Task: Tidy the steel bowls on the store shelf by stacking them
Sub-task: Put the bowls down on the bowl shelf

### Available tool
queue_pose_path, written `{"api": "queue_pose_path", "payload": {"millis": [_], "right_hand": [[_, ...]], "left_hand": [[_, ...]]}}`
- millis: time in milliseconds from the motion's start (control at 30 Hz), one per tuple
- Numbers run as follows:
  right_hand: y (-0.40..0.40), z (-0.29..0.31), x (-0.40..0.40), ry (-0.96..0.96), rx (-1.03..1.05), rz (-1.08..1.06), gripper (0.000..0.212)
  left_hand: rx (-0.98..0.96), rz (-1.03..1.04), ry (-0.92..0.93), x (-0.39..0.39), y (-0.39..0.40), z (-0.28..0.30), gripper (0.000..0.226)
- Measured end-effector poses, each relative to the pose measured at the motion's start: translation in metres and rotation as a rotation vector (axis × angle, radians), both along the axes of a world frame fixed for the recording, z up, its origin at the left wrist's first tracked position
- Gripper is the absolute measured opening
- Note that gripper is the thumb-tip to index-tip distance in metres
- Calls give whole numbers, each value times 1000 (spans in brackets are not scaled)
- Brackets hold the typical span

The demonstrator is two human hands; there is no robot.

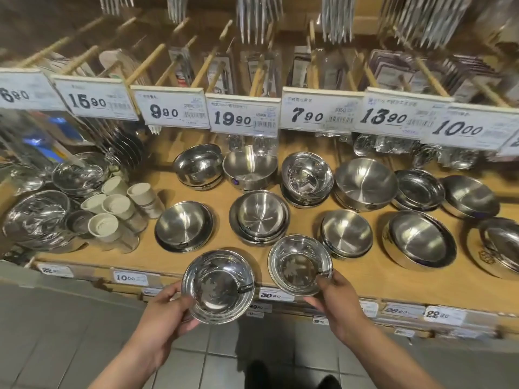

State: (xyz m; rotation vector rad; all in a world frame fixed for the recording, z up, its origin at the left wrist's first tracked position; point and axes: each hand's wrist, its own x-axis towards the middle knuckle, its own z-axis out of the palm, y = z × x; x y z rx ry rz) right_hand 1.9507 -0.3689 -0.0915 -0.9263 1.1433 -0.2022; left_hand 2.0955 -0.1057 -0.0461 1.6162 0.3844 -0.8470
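Observation:
My left hand [165, 310] grips a shiny steel bowl [217, 286] by its left rim, in front of the wooden shelf's [219, 266] front edge. My right hand [335, 297] pinches the right rim of a second shiny steel bowl [299, 265], which is at the shelf's front edge. The two bowls are side by side, a small gap apart. Behind them on the shelf stand several other steel bowls, some nested, such as a stack [259, 217] in the middle and a bowl [184, 226] to its left.
Beige cups [118, 206] and plastic-wrapped steel bowls [36, 217] fill the shelf's left end. Price tags [243, 115] hang on wooden pegs above the bowls. More price labels [130, 277] line the shelf's front edge. Grey tiled floor [70, 332] lies below.

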Motion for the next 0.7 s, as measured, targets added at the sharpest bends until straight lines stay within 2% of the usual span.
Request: {"api": "queue_pose_path", "payload": {"millis": [267,700], "right_hand": [[-18,2,-5,-15,31,-124,24],[-30,2,-14,50,-26,-143,17]], "left_hand": [[35,-48,14,0,-7,-7,32],[10,-157,74,-11,-55,-7,37]]}}
